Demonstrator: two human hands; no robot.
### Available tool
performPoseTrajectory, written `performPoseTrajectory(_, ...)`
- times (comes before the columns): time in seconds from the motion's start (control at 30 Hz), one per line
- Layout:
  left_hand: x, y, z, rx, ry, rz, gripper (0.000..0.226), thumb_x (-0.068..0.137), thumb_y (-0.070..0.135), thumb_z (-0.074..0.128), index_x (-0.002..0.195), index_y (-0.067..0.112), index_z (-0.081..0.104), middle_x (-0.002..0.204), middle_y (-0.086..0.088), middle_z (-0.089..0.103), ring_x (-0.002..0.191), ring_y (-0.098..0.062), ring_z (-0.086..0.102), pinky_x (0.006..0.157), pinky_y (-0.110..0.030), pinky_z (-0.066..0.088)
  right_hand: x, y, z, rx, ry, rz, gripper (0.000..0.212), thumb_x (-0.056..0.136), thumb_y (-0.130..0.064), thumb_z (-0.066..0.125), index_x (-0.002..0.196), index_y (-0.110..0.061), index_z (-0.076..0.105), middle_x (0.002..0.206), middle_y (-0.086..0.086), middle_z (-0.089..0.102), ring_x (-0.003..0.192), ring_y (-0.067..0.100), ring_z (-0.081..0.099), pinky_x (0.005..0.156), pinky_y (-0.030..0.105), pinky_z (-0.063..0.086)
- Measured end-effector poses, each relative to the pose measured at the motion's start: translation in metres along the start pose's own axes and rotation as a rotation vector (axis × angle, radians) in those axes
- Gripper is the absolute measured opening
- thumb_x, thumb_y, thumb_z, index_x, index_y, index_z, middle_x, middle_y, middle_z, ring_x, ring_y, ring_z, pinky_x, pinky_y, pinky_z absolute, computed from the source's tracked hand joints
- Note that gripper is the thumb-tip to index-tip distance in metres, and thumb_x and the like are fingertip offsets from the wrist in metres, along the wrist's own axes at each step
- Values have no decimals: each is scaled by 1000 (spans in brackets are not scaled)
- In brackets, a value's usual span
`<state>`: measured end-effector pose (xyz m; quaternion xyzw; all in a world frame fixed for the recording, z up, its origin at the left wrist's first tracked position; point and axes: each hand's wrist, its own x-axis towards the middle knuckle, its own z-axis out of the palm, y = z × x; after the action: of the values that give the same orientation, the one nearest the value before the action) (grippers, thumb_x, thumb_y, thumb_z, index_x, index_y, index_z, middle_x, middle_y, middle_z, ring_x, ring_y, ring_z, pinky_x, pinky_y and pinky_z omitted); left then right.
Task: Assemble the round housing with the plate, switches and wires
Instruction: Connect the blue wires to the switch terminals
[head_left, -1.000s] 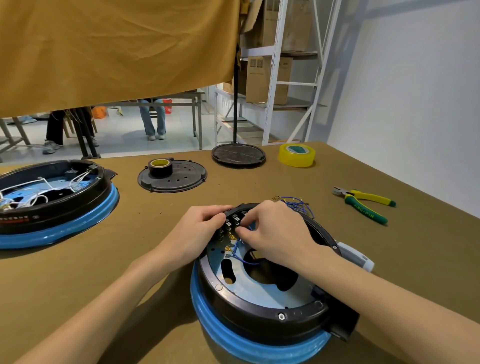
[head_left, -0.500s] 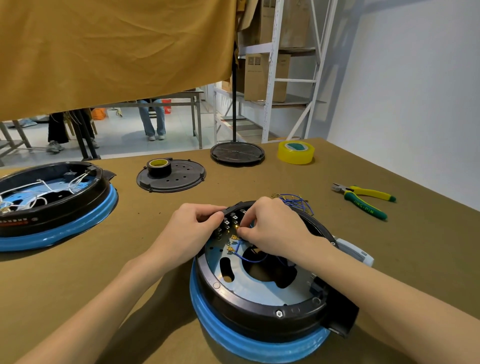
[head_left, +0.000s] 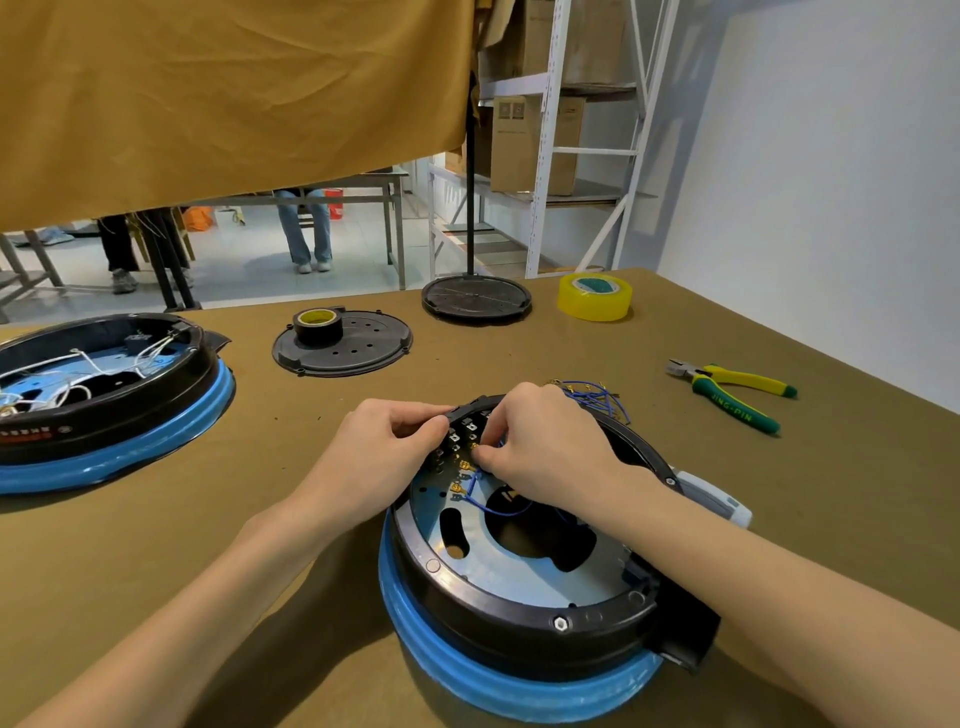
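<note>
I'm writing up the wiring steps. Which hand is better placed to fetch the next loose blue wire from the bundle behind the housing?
Probably the right hand: the spare blue wires lie just beyond it, while the left hand grips the housing rim.

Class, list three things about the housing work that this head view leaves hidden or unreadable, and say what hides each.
1. Right hand's fingertips and the wire end they work on: covered by its own knuckles.
2. Far rim of the housing: behind both hands; the left hand curls over its edge.
3. Red label on the second housing: too small and blurred, cut by the left frame edge.
</note>
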<state>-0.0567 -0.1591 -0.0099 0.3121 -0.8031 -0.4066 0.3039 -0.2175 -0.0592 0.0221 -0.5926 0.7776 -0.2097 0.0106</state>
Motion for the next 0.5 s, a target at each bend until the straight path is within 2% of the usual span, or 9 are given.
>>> performPoseTrajectory(0.1, -1, 1, 1, -32, -14, -4, 22, 103, 31, 58, 112, 46, 71, 90, 26, 75, 93, 6, 69, 71, -15, 57, -1, -2, 1, -48, 8, -13, 15, 90, -38, 71, 91, -25, 79, 82, -4, 73, 78, 19, 65, 63, 27, 43)
performPoseTrajectory(0.23, 1, 1, 3, -51, 15, -3, 21, 103, 28, 59, 115, 36, 73, 103, 14, 69, 96, -4, 67, 72, -15, 53, -3, -9, 5, -126, 28, -39, 17, 93, -35, 65, 91, -20, 71, 83, 0, 70, 85, 28, 66, 67, 33, 49)
performPoseTrajectory(0.4, 1, 1, 4, -22, 43, -5, 24, 102, 26, 60, 122, 25, 74, 104, 5, 64, 98, -10, 64, 77, -17, 49, -2, -13, 7, -189, 41, -36, 22, 96, -32, 61, 78, -20, 55, 67, -3, 49, 73, 31, 59, 61, 32, 37)
performPoseTrajectory(0.47, 1, 1, 4, -35, 54, -5, 24, 102, 24, 61, 121, 24, 75, 103, 3, 65, 97, -10, 64, 77, -18, 49, 0, -14, 7, -182, 28, -28, 28, 96, -31, 61, 72, -21, 50, 63, -5, 46, 69, 29, 56, 59, 32, 35)
performPoseTrajectory(0.5, 1, 1, 5, -42, 59, -5, 24, 102, 23, 61, 121, 24, 75, 102, 3, 65, 96, -10, 65, 76, -18, 49, 0, -15, 7, -169, 19, -24, 26, 95, -31, 62, 73, -21, 53, 63, -4, 49, 69, 29, 57, 59, 32, 37)
